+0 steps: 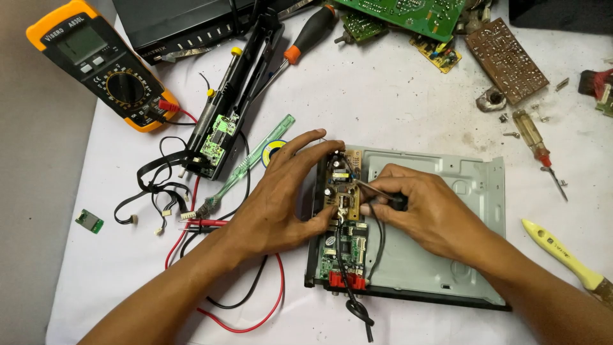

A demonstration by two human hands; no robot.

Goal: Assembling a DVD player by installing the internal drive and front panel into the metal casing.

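Nearest us, a knotted black cable point(359, 311) trails off the near edge of an open metal chassis point(447, 217) on the white-covered table point(383, 96). Our left hand point(281, 198) curls around the small brown circuit board point(341, 185) at the chassis's left, fingers gripping its edges. Our right hand point(421, 211) pinches a thin tool point(377, 190), its tip touching that board; a yellow multimeter point(102, 64) lies far left.

An orange-cased black multimeter point(102, 64), a yellow-handled brush point(565, 255), a white tablecloth point(396, 96), and red leads point(255, 319).
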